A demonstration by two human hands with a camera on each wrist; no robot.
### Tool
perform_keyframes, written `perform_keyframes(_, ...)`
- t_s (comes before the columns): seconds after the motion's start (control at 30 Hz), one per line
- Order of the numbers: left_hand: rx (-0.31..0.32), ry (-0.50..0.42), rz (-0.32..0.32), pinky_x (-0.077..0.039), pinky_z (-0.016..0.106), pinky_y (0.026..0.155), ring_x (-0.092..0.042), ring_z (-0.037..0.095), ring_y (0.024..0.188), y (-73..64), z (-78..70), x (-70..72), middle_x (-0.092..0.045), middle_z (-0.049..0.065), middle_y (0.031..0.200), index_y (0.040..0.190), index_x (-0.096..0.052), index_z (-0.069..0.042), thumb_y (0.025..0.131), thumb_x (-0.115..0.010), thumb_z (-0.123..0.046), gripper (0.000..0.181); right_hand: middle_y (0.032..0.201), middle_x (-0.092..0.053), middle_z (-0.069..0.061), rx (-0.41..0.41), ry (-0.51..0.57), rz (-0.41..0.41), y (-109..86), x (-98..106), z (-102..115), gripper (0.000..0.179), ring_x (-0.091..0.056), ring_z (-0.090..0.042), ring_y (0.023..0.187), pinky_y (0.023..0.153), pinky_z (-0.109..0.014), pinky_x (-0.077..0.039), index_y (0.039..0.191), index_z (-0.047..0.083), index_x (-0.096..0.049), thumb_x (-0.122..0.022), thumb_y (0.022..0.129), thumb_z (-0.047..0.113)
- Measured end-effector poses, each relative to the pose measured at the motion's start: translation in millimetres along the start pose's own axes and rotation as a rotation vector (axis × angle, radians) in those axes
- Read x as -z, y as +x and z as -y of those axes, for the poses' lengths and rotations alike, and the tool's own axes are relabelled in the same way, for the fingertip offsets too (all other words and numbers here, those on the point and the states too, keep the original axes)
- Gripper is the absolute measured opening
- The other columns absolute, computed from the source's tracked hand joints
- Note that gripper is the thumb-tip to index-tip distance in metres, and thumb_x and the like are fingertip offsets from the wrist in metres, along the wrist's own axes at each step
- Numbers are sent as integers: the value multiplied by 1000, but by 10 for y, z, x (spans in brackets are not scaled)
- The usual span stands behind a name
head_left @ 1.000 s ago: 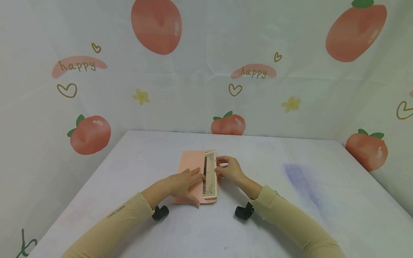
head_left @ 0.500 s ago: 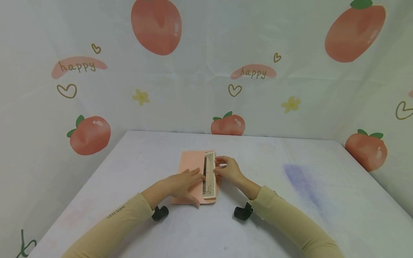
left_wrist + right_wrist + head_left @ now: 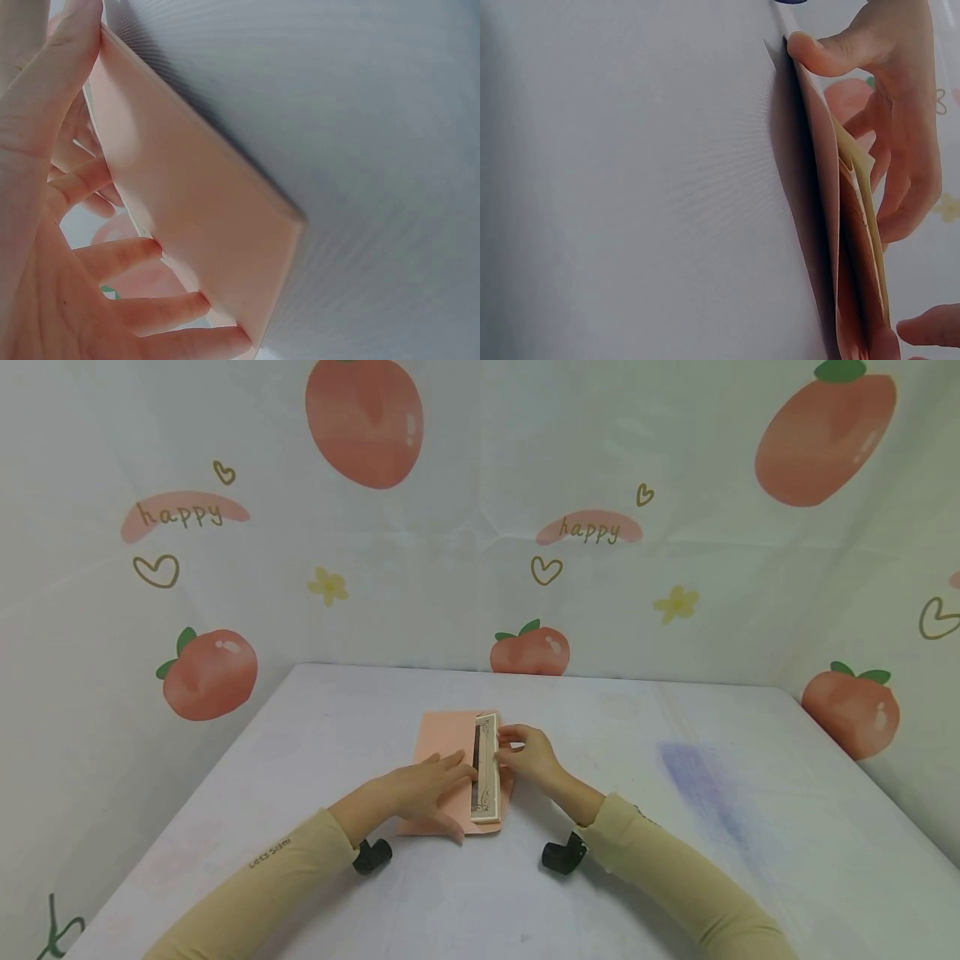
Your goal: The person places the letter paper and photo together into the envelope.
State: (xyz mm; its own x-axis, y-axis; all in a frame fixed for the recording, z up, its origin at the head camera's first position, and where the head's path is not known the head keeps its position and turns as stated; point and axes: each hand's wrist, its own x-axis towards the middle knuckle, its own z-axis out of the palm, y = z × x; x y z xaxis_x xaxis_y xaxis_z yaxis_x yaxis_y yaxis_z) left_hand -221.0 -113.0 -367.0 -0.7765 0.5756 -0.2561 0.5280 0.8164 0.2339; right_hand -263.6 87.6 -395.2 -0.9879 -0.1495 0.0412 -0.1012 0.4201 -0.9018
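Observation:
A pink envelope [image 3: 444,733] lies flat on the table in the head view. From its right-hand opening sticks a cream card [image 3: 488,777] with an ornate printed border; the rest of the card is hidden inside. My left hand [image 3: 423,789] rests on the envelope with its fingers spread, and the left wrist view shows its fingertips touching the pink envelope face [image 3: 195,202]. At the card's outer right edge, my right hand [image 3: 538,758] pinches it between thumb and fingers. In the right wrist view the card [image 3: 870,217] stands in the gaping envelope mouth.
The white table [image 3: 637,885] stretches around the envelope, with a bluish smudge on its right part. Behind stands a white backdrop [image 3: 450,577] printed with peaches, hearts and flowers. Black wrist-camera mounts [image 3: 562,856] jut out below both wrists.
The card has slid slightly left, deeper into the envelope, with my right hand moving along with it. My left hand and the envelope stay in place.

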Motion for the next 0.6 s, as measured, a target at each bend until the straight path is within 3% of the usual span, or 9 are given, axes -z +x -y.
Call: perform_keyframes(0.6, -22, 24, -6, -40, 59, 99, -30, 51, 134, 24, 31, -26, -23, 14, 155, 133, -36, -29, 68, -67, -67, 81, 117, -61, -22, -46, 47, 5, -16, -46, 46, 41, -64, -28, 94, 68, -29, -57, 120, -4, -56, -63, 80, -1)
